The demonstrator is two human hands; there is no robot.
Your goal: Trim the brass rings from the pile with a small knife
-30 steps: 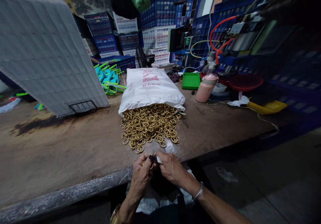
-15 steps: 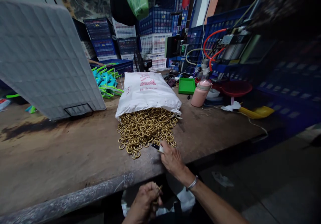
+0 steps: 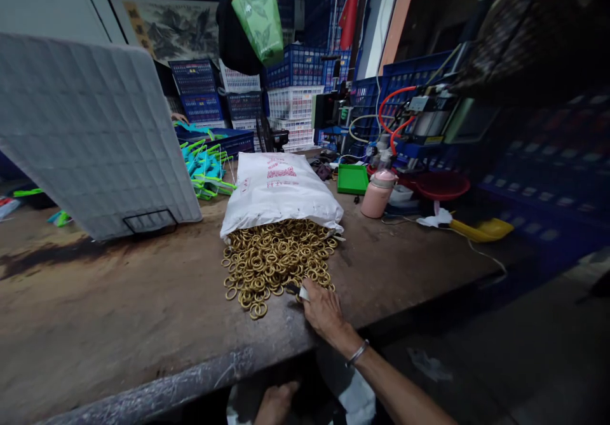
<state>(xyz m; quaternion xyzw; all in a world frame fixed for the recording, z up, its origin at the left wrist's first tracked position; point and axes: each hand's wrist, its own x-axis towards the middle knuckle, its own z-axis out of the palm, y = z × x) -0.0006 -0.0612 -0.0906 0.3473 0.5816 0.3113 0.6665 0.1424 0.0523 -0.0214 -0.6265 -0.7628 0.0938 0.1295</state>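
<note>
**Small tool held at the edge of the ring pile**

Head view: The right hand (image 3: 323,310) is laid on the worn table (image 3: 119,323), its fingers closed around a small dark tool with a pale end (image 3: 298,291), whose tip touches the near edge of the pile of brass rings (image 3: 274,260). The rings are spilled from the open mouth of a white sack (image 3: 280,187) lying behind them. The left hand (image 3: 274,404) is seen below the table's front edge, partly cut off; whether anything is gripped cannot be told. A pink bottle (image 3: 376,193) stands right of the sack, beside a green tray (image 3: 352,178).
</note>
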